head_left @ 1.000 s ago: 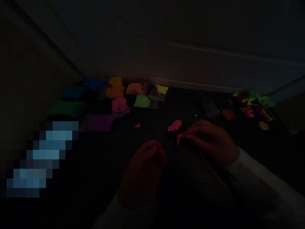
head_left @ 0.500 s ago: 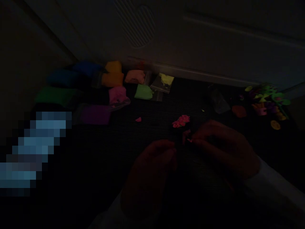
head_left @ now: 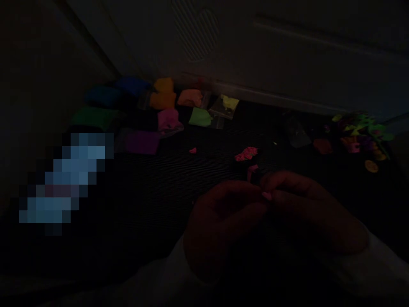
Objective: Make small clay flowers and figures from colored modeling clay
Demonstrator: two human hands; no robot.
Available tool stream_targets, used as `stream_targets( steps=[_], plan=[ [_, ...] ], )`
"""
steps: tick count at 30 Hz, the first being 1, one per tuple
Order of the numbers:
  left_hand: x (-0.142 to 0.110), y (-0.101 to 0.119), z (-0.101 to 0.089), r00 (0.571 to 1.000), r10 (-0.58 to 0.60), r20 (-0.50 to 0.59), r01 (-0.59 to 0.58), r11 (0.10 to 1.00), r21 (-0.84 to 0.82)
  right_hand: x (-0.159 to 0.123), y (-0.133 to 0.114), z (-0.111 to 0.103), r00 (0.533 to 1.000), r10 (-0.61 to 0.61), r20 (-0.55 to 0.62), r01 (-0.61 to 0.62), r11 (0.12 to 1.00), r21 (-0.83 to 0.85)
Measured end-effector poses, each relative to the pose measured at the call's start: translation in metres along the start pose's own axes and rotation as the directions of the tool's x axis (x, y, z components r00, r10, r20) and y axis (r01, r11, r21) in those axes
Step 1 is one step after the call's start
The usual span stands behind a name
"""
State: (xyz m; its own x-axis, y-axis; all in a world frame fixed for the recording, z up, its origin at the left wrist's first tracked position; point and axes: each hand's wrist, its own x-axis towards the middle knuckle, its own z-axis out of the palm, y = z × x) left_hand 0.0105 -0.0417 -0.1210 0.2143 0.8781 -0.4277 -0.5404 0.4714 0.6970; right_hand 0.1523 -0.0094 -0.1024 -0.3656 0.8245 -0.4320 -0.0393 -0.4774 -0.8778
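The scene is very dim. A small piece of pink clay (head_left: 266,195) is pinched in the thumb and forefinger of my right hand (head_left: 311,209). My left hand (head_left: 220,221) has its fingertips closed in on the left end of the same piece, meeting the right fingertips. Just beyond the hands lies a thin pink strip of clay (head_left: 252,172) on the dark tabletop. Behind the strip sits a cluster of pink clay flowers (head_left: 246,154). Another little pink lump (head_left: 192,150) rests to the left.
Bags of coloured clay stand at the back left, among them purple clay (head_left: 142,142), green clay (head_left: 96,117) and light green clay (head_left: 200,117). At right are a clear bag (head_left: 297,133), a red-orange lump (head_left: 322,146) and colourful clay flowers (head_left: 361,132). A blurred bright patch (head_left: 76,170) is at left.
My left hand has moved right and up to meet my right hand at the pink piece. The view has shifted, so the items on the table appear farther right.
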Motion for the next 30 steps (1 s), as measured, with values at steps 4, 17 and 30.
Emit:
stream_targets(
  steps=[4, 17, 30],
  plan=[
    [-0.001, -0.001, 0.000, 1.000, 0.013, -0.002, -0.013, 1.000, 0.004, -0.001, 0.002, 0.001, 0.999, -0.046, -0.023, 0.044, 0.997, -0.056],
    [0.000, 0.000, 0.000, 0.999, -0.012, -0.035, 0.013, 0.999, 0.037, -0.014, 0.004, -0.006, 0.691, -0.667, 0.278, 0.541, 0.222, -0.811],
    [0.001, 0.000, -0.001, 0.989, -0.098, -0.113, 0.103, 0.994, 0.032, -0.014, 0.007, -0.009, 0.724, -0.602, 0.337, 0.554, 0.217, -0.804]
  ],
)
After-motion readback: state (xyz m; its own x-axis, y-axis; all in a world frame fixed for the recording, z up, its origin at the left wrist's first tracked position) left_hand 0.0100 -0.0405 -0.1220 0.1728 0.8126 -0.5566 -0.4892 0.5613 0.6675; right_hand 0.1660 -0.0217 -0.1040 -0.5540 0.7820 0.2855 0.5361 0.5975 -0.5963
